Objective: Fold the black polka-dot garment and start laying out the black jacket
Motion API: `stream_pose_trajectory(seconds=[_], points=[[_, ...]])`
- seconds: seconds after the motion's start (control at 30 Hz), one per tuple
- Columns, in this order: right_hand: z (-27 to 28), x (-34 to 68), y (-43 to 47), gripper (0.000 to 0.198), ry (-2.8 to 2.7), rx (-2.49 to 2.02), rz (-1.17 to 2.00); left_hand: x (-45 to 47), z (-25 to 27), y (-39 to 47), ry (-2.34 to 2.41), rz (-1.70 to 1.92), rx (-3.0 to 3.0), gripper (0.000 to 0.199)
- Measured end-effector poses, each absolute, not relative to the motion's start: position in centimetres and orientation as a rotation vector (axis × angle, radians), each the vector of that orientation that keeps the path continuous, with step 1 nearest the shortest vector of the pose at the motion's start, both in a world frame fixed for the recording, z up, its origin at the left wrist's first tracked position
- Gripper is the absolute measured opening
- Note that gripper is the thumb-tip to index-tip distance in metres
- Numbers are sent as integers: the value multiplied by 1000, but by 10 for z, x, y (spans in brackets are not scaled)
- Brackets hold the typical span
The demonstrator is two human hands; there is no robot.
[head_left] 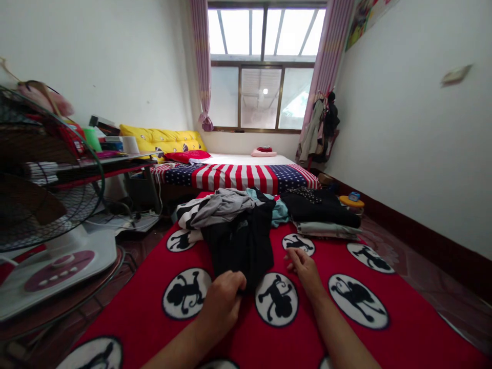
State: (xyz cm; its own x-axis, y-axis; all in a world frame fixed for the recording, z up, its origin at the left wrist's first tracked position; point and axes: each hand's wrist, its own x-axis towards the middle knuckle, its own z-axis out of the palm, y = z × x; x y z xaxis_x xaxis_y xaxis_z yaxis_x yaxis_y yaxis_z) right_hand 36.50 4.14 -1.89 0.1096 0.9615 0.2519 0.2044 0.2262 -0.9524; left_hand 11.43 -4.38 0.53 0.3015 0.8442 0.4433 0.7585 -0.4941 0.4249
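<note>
Left hand (225,297) curled, fingers closed on the near hem of a black garment (240,241), pinching cloth at its lower left corner. Right hand (303,266) open, fingers spread loosely and flat on the red blanket (315,333), just beside the garment's near right edge; contact with the cloth itself can't be told.

Black garment lies on the blanket ahead of both hands, long axis running away from the person toward the bed, near end at the hands, far end tucked under the clothes pile. Slightly rumpled, not flat.

Pile behind it: grey garment (223,205) on top at left, a black-and-white striped piece (188,212) beside that, teal cloth (279,212) at right. Further right, a folded dark stack (323,207) with a pale folded item (326,229) under it.

Blanket is red with white circles bearing black monkey figures. Behind: bed with stars-and-stripes sheet (246,177), yellow cushion (165,137), window (265,66). Left edge: standing fan (46,205) and a cluttered table (115,161).
</note>
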Motion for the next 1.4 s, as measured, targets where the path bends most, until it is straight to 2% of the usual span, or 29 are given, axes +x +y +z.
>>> stream_pose_trajectory(seconds=[0.1,0.17,0.27,0.33,0.43,0.57,0.7,0.77,0.83,0.9,1.07,1.17,1.23,1.4], points=[[-16,355,35,46,-1614,-1167,801,138,-22,-68,1270,906,2534,29],[-15,344,29,50,-1750,-1149,788,157,-40,-74,1025,902,2699,24],[-18,326,19,72,-1884,-1125,756,175,-54,-75,767,904,2791,15],[-20,315,14,86,-1951,-1141,693,175,-45,-75,742,892,2693,20],[-22,304,10,78,-1996,-1145,683,158,-4,-67,824,953,2565,20],[-20,299,9,69,-1960,-1094,682,128,54,-18,1392,1183,2568,41],[-19,299,7,69,-1908,-1133,703,106,66,48,1887,781,2577,88],[-18,300,7,69,-1905,-1139,712,99,64,70,1954,595,2539,97],[-18,300,7,69,-1910,-1145,705,94,67,84,1940,520,2532,94],[-17,299,6,69,-1913,-1145,698,90,77,94,1889,491,2542,84],[-16,297,3,69,-1880,-1146,702,81,128,128,1777,476,2508,40],[-15,297,1,70,-1861,-1148,724,87,175,156,1852,702,2445,19],[-14,297,1,69,-1861,-1157,738,99,209,173,1906,976,2406,19],[-13,298,1,69,-1861,-1167,757,157,271,209,1734,1621,2388,46]])
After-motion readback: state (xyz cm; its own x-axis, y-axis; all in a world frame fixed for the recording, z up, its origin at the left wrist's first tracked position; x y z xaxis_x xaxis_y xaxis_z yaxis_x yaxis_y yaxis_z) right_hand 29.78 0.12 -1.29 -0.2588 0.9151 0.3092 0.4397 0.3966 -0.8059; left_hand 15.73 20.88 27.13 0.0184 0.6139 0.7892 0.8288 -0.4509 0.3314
